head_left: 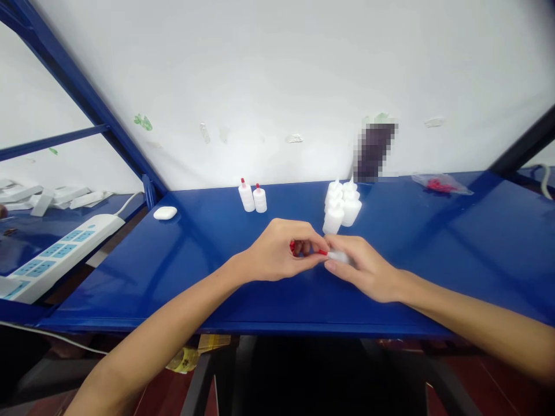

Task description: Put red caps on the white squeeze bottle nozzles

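My left hand (280,253) is closed, with several small red caps (295,248) showing between its fingers, and it pinches one red cap at the tip of a small white bottle (337,256). My right hand (364,267) grips that bottle, which lies sideways between the two hands over the blue table (173,271). Two white bottles with red caps (252,197) stand upright at the back, left of centre. A cluster of several white bottles without caps (341,205) stands just behind my right hand.
A clear bag of red caps (440,184) lies at the back right. A small white oval case (165,212) rests at the table's left end. A white power strip (56,252) lies on the neighbouring surface to the left. Blue frame struts rise at both sides.
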The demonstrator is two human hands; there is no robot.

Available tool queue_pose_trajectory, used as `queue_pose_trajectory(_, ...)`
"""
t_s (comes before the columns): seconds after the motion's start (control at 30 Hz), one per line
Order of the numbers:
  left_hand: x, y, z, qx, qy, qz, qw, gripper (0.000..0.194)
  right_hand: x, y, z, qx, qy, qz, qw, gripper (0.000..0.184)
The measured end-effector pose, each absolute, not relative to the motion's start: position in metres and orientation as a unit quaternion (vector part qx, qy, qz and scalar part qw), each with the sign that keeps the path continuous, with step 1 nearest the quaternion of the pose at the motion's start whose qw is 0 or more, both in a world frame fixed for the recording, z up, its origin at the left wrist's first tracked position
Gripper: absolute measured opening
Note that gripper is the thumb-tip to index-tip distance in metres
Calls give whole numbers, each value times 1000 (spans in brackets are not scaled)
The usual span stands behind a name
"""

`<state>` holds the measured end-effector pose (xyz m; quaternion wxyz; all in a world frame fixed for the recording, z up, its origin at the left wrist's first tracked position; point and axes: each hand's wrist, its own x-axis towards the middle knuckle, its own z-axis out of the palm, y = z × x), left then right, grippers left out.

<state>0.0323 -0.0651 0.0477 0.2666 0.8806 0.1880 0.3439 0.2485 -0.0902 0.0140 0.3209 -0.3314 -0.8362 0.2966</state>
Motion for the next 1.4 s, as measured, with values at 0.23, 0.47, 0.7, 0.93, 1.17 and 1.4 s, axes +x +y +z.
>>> queue_pose_trajectory(0.23,41,-68,41,858,188,351,324,3,246,-90,12,-337,-770,439,319,50)
queue_pose_trajectory(0.47,52,-66,24,831,180,393,350,8,246,-87,2,-317,-738,475,360,51)
queue_pose_trajectory(0.7,14,-21,64,825,263,461,195,12,243,-89,6,-347,-731,455,373,44)
queue_pose_trajectory(0.93,-45,65,78,796,430,425,-28,14,244,-90,7,-307,-771,417,372,45)
queue_pose_trajectory(1.17,-53,76,52,795,465,389,-21,20,242,-90,3,-311,-718,490,384,29)
queue_pose_trajectory(1.4,-51,58,60,756,444,479,-43,22,245,-88,4,-286,-748,474,366,37)
